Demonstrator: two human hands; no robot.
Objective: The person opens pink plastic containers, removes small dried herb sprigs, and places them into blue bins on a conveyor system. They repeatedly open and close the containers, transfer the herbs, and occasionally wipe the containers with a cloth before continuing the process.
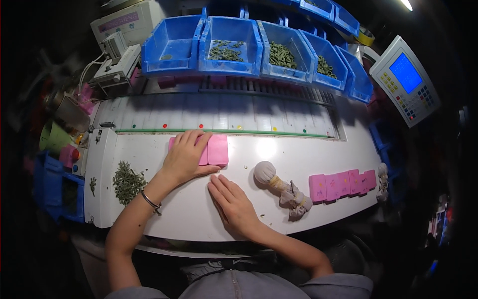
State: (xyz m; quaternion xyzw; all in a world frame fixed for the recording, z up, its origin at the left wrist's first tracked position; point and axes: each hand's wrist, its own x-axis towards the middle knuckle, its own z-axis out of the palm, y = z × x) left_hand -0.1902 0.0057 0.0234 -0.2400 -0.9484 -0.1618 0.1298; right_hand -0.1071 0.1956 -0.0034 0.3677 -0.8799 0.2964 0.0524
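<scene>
My left hand rests over pink rectangular blocks, its fingers across the tops and its thumb along the near side. One pink block shows to the right of those fingers; the others are partly hidden under the hand. My right hand lies on the white worktop, fingers stretched out close together, with nothing in it. Its fingertips are just below the left thumb. Beside my left forearm is a loose pile of small green pieces. To the right of my right hand lies a cloth bundle with a tied round head.
A row of pink blocks with handwritten marks stands at the right. Blue bins, some with green pieces, line the back above a white slotted strip with coloured dots. A keypad display stands at the far right.
</scene>
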